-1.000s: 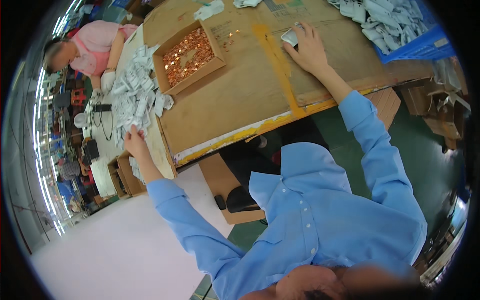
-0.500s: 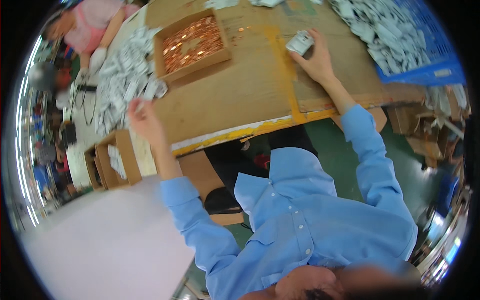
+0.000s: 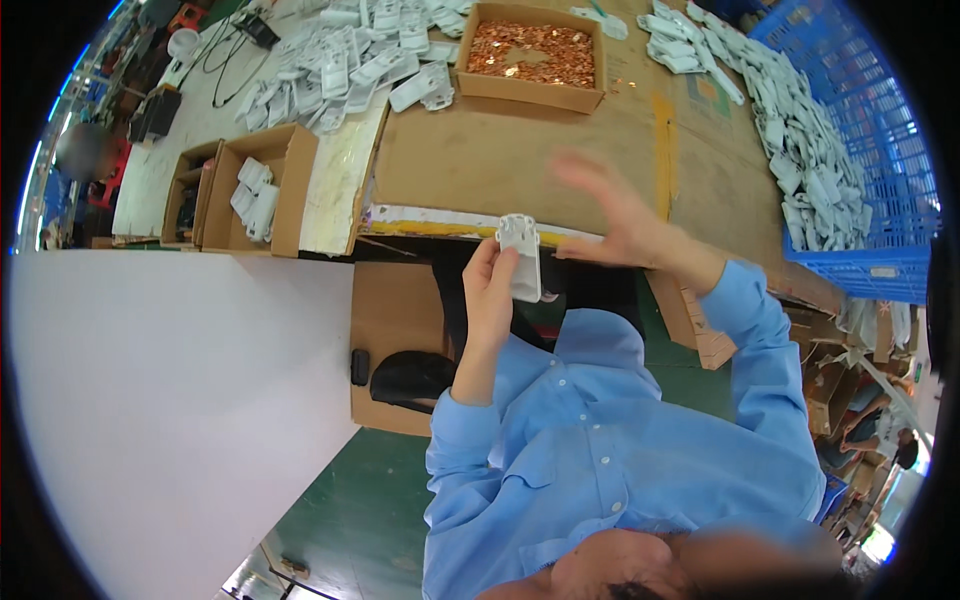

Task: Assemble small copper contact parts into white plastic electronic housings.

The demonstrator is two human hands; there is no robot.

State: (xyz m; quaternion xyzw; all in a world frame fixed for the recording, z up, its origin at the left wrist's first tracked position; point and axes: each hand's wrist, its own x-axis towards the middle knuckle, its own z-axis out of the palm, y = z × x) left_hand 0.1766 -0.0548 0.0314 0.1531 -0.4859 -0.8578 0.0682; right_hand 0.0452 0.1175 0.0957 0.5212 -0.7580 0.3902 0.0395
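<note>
In front of my body, just off the near table edge, a white plastic casing is held up by my left hand. The thumb and fingers pinch its side, and its hollow inner face shows. To the right of it, my right hand hovers above the table edge, smeared by motion, with thumb and fingers apart and nothing seen in it. Farther off on the brown cardboard-covered table stands a cardboard box of small copper-coloured metal pieces. Left of that box lies a pile of similar white casings.
A blue plastic crate heaped with white parts stands at the right. At the left, a cardboard box holds a few white pieces beside a white panel. A black cable lies at the far left.
My left hand has come from the white pile to my front, now pinching a casing. My right hand has drawn back toward it and no longer holds its white piece. The view has turned.
</note>
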